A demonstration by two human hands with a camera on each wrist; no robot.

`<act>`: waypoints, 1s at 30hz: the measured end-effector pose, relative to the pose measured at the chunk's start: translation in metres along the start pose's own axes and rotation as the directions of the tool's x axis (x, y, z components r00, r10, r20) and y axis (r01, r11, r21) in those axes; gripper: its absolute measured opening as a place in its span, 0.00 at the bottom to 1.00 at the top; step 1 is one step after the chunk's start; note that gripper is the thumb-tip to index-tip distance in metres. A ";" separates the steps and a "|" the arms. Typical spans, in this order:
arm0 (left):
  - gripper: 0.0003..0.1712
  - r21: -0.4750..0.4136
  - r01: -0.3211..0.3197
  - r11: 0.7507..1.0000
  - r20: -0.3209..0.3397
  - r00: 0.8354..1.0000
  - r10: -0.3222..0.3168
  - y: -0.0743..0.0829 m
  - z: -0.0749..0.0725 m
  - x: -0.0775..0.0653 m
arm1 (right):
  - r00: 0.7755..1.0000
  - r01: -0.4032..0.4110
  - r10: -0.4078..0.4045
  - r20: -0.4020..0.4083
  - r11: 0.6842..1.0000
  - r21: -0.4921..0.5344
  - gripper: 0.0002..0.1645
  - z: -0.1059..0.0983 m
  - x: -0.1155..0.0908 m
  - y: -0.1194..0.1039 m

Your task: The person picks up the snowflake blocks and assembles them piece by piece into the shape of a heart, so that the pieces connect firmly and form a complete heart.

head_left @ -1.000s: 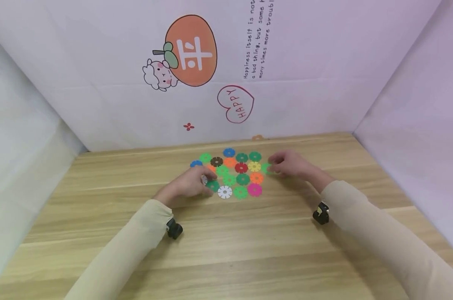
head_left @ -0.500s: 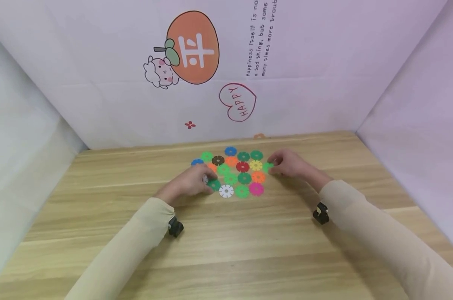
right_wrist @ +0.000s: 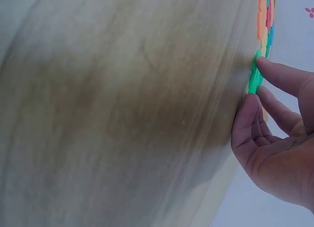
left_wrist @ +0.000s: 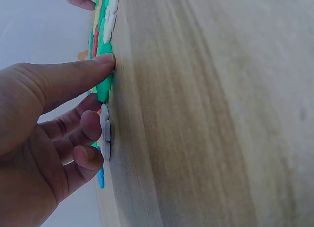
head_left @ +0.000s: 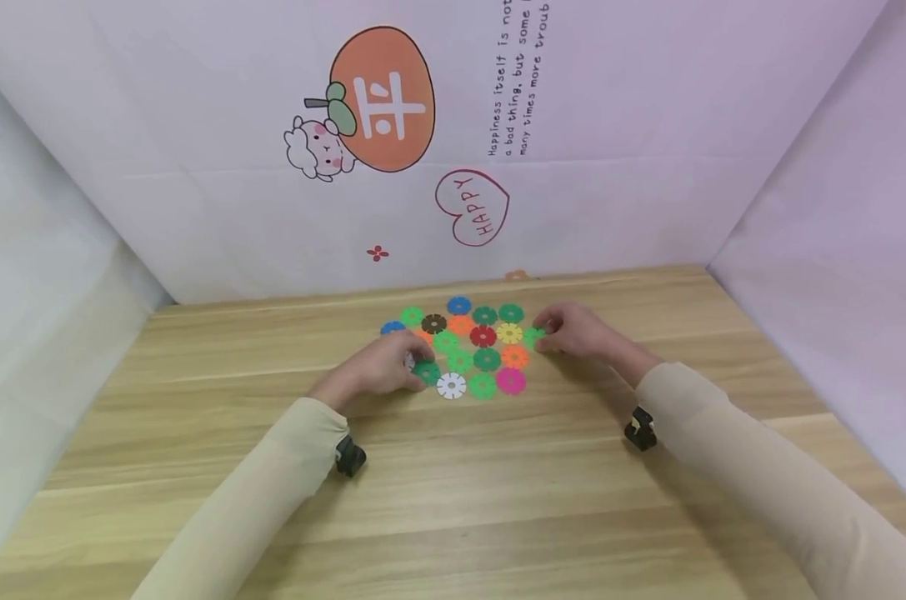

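Honestly, these discs [head_left: 483, 344] look light and stiffish, so grab rims: left hand [head_left: 381, 365] pinches a dark green disc [head_left: 428, 378], right hand [head_left: 578, 331] a light green disc [head_left: 531, 337], both toward the back of the surface [head_left: 460, 475].

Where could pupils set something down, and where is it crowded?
Bare table between left sleeve and right sleeve, nearer than the pink disc; also outside each sleeve, toward the side walls. Discs crowd the middle, near the printed wall.
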State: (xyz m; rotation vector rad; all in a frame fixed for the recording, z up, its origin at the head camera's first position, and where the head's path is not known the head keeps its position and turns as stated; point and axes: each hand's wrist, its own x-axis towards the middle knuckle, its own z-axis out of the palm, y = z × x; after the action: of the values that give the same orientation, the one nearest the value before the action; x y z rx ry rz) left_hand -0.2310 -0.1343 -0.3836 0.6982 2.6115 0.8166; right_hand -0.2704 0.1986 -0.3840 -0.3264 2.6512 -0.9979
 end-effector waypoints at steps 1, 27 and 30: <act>0.23 -0.002 -0.003 1.000 -0.001 1.000 0.003 0.000 0.000 0.000 | 1.000 -0.003 0.003 -0.002 1.000 0.001 0.24 0.000 0.000 0.000; 0.09 -0.175 -0.014 0.985 -0.155 0.988 -0.013 -0.004 -0.004 -0.003 | 0.999 0.032 -0.029 -0.041 0.995 0.092 0.14 0.001 -0.010 0.004; 0.05 -0.247 0.012 0.969 -0.195 0.979 -0.062 -0.003 -0.005 -0.005 | 0.999 0.024 -0.020 -0.034 0.992 0.121 0.12 0.001 -0.011 0.005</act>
State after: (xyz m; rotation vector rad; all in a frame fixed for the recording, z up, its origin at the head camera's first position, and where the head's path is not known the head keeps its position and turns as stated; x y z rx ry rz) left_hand -0.2304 -0.1416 -0.3810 0.5191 2.6225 1.2309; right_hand -0.2603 0.2053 -0.3860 -0.3156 2.6062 -1.1746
